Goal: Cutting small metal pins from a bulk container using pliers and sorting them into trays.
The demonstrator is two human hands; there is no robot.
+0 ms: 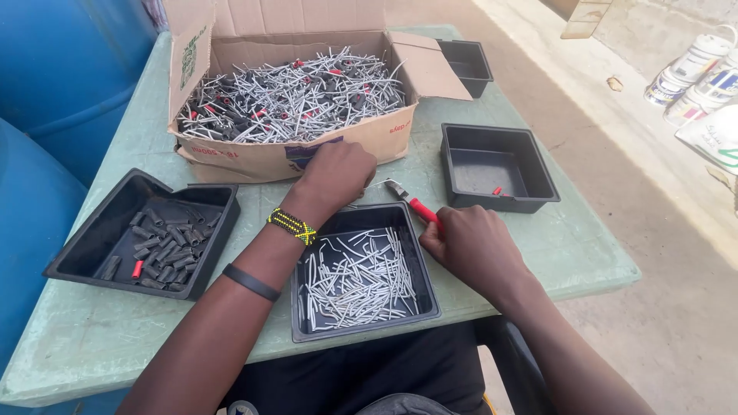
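Observation:
My left hand (336,175) is closed, knuckles up, just in front of the cardboard box (254,157); what it grips is hidden, though a thin wire pokes out beside it. My right hand (470,244) is shut on red-handled pliers (410,201), whose metal jaws point toward the left hand. Below both hands sits a black tray (370,329) holding several bare metal wire pieces. The box is full of bent wires with black and red sleeves (288,96).
A black tray (71,263) at left holds several dark sleeves and a red one. Another black tray (496,201) at right holds one red bit; a third (469,63) sits far right. Green table (576,246), blue barrels (46,92) left, containers (696,73) on the ground.

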